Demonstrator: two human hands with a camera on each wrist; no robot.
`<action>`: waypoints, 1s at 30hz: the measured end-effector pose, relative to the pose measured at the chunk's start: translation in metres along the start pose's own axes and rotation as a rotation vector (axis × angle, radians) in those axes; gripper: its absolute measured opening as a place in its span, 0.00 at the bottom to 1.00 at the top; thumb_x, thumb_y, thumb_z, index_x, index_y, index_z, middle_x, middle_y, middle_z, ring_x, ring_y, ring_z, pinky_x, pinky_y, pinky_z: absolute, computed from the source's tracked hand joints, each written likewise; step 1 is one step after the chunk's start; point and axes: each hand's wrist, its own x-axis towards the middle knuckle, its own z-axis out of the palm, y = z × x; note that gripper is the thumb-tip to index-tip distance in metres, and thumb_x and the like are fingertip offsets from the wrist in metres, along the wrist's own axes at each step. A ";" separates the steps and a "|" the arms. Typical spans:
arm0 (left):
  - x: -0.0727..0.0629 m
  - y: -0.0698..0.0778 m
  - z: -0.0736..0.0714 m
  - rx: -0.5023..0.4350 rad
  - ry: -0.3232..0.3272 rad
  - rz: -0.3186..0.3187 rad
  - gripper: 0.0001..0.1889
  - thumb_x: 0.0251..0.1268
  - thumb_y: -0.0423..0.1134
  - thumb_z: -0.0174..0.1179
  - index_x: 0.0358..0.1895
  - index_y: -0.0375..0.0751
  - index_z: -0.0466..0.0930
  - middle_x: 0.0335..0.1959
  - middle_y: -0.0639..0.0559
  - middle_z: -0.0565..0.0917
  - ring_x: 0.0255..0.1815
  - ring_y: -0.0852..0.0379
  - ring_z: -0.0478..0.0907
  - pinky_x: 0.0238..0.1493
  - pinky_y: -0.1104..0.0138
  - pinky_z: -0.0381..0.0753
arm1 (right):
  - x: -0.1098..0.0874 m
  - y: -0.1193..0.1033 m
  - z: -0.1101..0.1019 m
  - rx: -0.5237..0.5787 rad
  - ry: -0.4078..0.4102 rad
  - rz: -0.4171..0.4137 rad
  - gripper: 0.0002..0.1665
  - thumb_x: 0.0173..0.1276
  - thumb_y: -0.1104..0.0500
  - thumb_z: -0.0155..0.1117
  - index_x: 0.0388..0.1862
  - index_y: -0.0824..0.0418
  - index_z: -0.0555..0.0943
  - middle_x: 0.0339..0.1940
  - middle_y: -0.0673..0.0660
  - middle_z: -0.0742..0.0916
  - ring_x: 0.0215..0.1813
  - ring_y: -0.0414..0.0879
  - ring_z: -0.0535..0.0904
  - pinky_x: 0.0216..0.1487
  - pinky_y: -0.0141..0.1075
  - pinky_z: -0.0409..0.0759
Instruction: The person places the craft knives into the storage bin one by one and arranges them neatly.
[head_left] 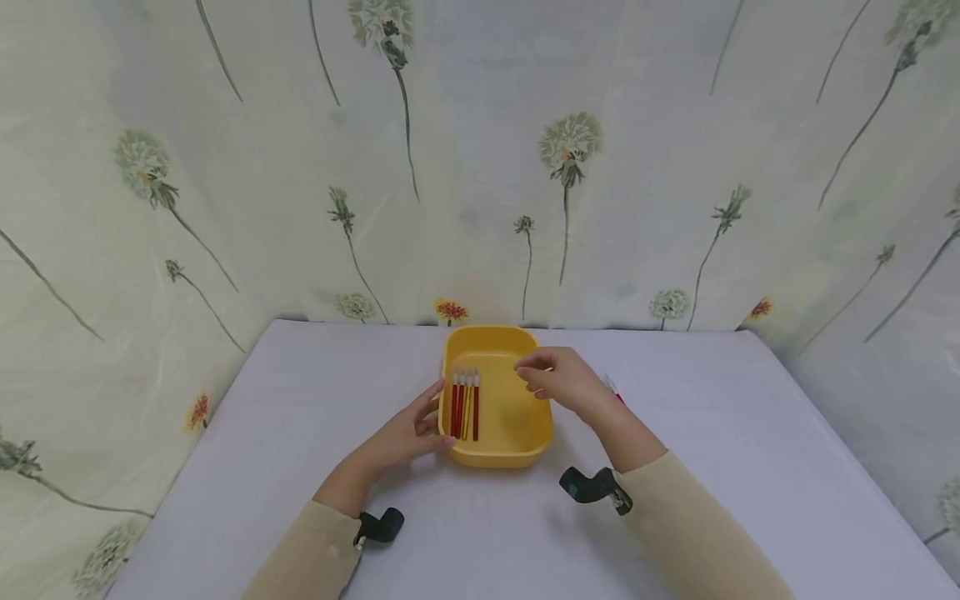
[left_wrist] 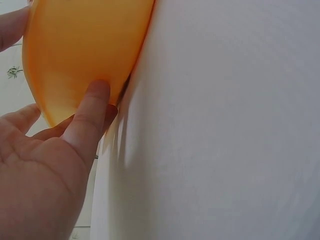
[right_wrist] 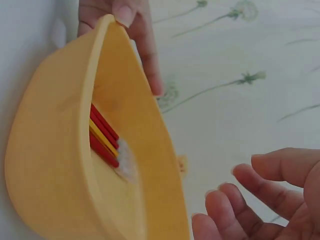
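Observation:
A yellow plastic tray [head_left: 517,454] with raised walls sits on the table. Inside, along its left side, several slim red and yellow sticks [head_left: 465,408] lie side by side, their whitish ends pointing away; they look like paintbrushes or pens. My left hand [head_left: 408,429] holds the tray's near left corner, thumb at the rim and fingers against the outer wall, as the left wrist view also shows the tray wall [left_wrist: 85,45]. Over the tray's right side hovers my right hand [head_left: 555,379]. Its fingers are loosely bent, and the right wrist view shows nothing between them.
Partly hidden behind the right forearm, a red stick with a whitish end [head_left: 615,390] lies on the white-covered table [head_left: 337,358]. A flower-printed cloth [head_left: 480,167] hangs behind the table's far edge. Dark wrist cameras [head_left: 588,485] stick out at both sleeves.

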 end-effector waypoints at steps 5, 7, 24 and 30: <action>0.001 -0.001 0.001 0.004 0.011 -0.014 0.52 0.58 0.48 0.74 0.81 0.66 0.48 0.79 0.48 0.60 0.76 0.45 0.61 0.71 0.46 0.64 | -0.008 0.013 -0.018 -0.032 0.029 0.003 0.17 0.74 0.52 0.63 0.55 0.61 0.83 0.49 0.62 0.85 0.49 0.56 0.82 0.51 0.41 0.85; 0.001 -0.001 0.001 0.006 0.013 -0.012 0.52 0.58 0.48 0.74 0.81 0.66 0.48 0.78 0.48 0.60 0.76 0.45 0.62 0.71 0.46 0.64 | -0.011 0.019 -0.025 -0.040 0.039 0.001 0.18 0.74 0.51 0.63 0.55 0.60 0.83 0.48 0.61 0.85 0.48 0.55 0.82 0.50 0.40 0.85; 0.001 -0.001 0.001 0.009 0.021 -0.024 0.53 0.57 0.50 0.74 0.81 0.68 0.48 0.79 0.49 0.60 0.77 0.45 0.61 0.71 0.45 0.64 | -0.033 0.072 -0.070 -0.157 0.103 0.012 0.22 0.76 0.48 0.59 0.60 0.60 0.80 0.54 0.63 0.84 0.52 0.57 0.81 0.55 0.50 0.83; 0.001 -0.002 0.000 0.000 0.015 -0.024 0.53 0.56 0.50 0.74 0.80 0.69 0.48 0.79 0.50 0.59 0.77 0.45 0.60 0.71 0.45 0.64 | -0.035 0.095 -0.081 -0.189 0.113 -0.034 0.21 0.76 0.51 0.59 0.58 0.64 0.81 0.51 0.65 0.85 0.50 0.57 0.82 0.49 0.49 0.81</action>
